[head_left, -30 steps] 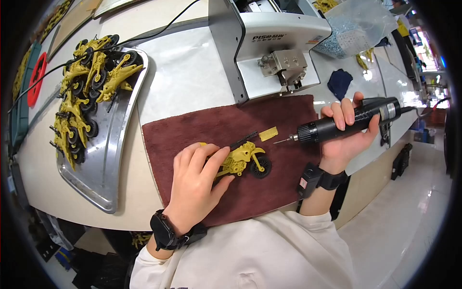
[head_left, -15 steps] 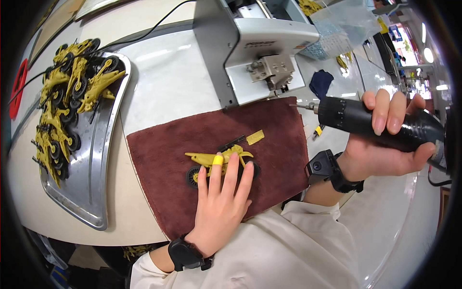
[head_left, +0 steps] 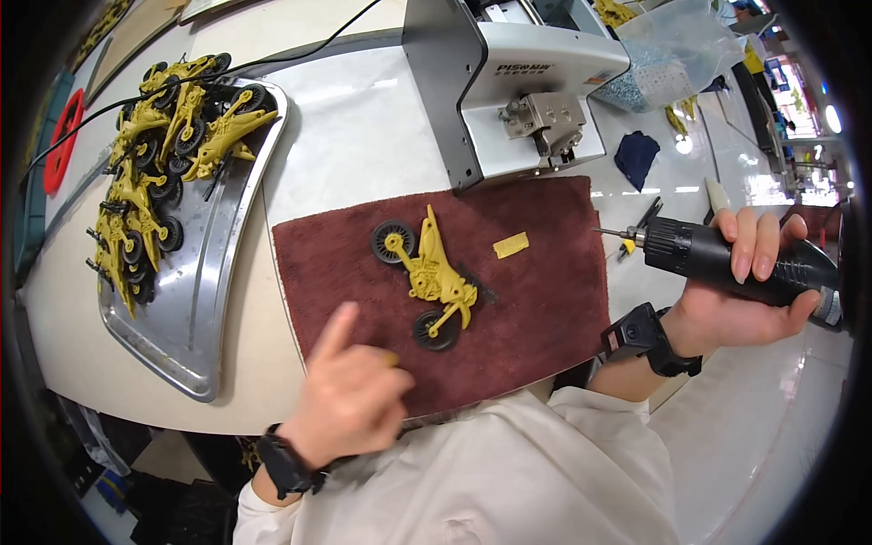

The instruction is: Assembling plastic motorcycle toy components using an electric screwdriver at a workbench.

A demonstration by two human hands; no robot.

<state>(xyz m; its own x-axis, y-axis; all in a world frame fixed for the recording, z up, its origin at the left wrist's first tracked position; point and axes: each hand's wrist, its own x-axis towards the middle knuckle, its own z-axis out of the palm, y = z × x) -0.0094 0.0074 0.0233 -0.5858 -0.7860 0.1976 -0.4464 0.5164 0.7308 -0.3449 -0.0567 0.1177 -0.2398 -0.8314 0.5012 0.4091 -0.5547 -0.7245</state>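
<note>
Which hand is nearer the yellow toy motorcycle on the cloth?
Left. The left hand sits just below the toy motorcycle, not touching; the right hand holds the electric screwdriver beyond the cloth's edge.

Glossy yellow plastic toy motorcycle (head_left: 431, 277) on matt, napped maroon cloth (head_left: 536, 300)

left hand (head_left: 350, 400): held piece mostly hidden | electric screwdriver (head_left: 727, 262): rear cut off

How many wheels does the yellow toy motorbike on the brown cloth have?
2: one black wheel at the upper left end of the yellow toy motorbike, another wheel at its lower end, both lying on the brown cloth.
</note>
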